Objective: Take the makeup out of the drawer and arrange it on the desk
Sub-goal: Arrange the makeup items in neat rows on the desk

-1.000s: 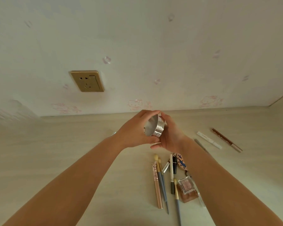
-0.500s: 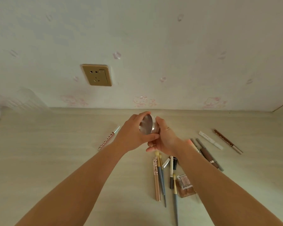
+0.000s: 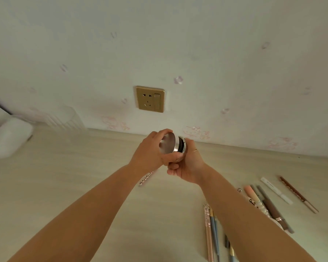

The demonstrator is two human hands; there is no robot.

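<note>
We see a small round jar (image 3: 175, 146) held up above the desk (image 3: 64, 186), between both hands and in front of the wall. It is a short, shiny silver cylinder turned on its side, so its flat, mirror-like end faces us and the left. A dark band with pale marks runs round its far part, next to a bright polished ring; we cannot read the marks. Our left hand (image 3: 151, 151) grasps the near, silver end, fingers curled over its top edge and thumb beneath. Our right hand (image 3: 187, 165) grasps the far end from behind and below, fingers wrapped round it, with a thin ring (image 3: 195, 150) on one finger. Whether the two parts of the jar are joined or slightly apart, we cannot tell. Just under the left wrist a pale tube (image 3: 146, 178) with lettering lies flat on the desk, partly hidden by the arm. Below and to the right of the right hand lie several pens and pencils: a white one (image 3: 275, 190), a brown patterned one (image 3: 297, 193) and a pink-tipped one (image 3: 251, 193) among them. Under the right forearm a rose-gold stick (image 3: 208, 233) and blue-handled brushes (image 3: 214, 235) lie side by side. Above the hands a gold socket (image 3: 150, 99) sits on the wall.
</note>
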